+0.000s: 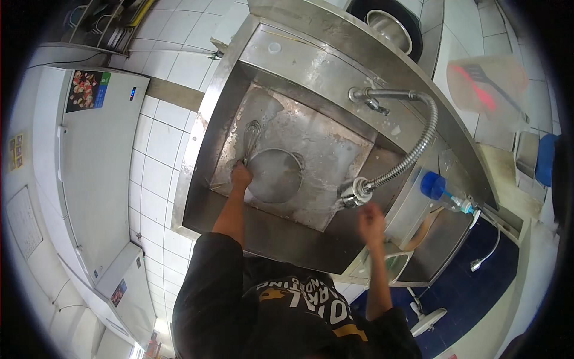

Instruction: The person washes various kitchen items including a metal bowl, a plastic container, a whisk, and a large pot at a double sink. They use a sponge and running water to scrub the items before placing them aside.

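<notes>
My left hand [242, 175] is closed around the handle of a metal wire whisk [252, 134], whose wires point away from me over the sink floor. Just right of that hand a round metal pot [275, 176] stands in the stainless-steel sink [264, 231], with cloudy liquid inside. My right hand [371, 222] is blurred and hovers over the sink's right side, just below the spray head [355, 193] of a flexible metal faucet [421, 148]. Whether its fingers touch the spray head cannot be told. Water runs across the wet sink floor near the spray head.
A clear bottle with a blue base [433, 185] lies on the ledge right of the sink. Nearer me is a clear plastic container [394, 264]. A metal bowl [389, 31] sits behind the sink's back rim. White refrigerators [98, 157] stand at the left.
</notes>
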Action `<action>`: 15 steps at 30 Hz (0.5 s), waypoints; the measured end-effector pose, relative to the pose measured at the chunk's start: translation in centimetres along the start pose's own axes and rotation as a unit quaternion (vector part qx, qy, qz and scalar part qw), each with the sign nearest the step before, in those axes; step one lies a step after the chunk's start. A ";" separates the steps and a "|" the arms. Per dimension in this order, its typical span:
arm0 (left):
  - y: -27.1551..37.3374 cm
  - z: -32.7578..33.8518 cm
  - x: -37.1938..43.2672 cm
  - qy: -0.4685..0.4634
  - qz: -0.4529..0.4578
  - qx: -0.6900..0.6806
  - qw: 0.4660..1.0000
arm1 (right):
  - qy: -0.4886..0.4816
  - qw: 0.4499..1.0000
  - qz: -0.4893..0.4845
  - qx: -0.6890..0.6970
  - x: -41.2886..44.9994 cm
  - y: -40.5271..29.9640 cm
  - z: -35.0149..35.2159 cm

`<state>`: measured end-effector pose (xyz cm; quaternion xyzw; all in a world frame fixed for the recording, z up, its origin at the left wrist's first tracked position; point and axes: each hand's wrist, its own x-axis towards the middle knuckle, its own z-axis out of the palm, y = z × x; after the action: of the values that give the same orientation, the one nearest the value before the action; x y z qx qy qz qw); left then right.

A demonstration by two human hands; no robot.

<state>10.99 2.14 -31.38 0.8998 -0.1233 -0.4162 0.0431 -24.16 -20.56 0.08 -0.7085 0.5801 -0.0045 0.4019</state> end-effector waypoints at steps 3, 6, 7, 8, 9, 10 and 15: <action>0.9 -1.0 -0.5 -0.001 0.045 -0.023 0.999 | -0.099 0.994 0.040 0.010 -1.5 -0.3 6.2; 1.3 -2.0 -4.3 0.052 0.105 -0.072 0.991 | -0.158 0.983 -0.055 0.077 -0.2 -1.2 11.3; 3.7 -3.3 -6.5 0.045 0.119 -0.067 0.990 | -0.149 0.981 -0.065 0.109 0.8 -1.3 13.2; 6.2 -4.7 -8.6 0.041 0.131 -0.063 0.989 | -0.142 0.977 -0.077 0.141 1.9 -2.0 14.8; 7.3 -5.4 -11.3 0.030 0.161 -0.097 0.982 | -0.114 0.973 -0.039 0.199 2.4 -3.4 16.1; 7.8 -5.8 -13.6 0.022 0.192 -0.131 0.972 | -0.085 0.963 -0.004 0.255 3.3 -5.3 17.0; 10.5 -6.8 -19.9 -0.057 0.308 -0.196 0.929 | -0.023 0.884 -0.070 0.462 4.8 -10.1 14.8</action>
<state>1.78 -3.05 -10.42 0.7659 -0.3127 -0.4492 0.3373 -7.31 -16.18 -6.31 -0.4815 0.4517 -0.2842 0.6952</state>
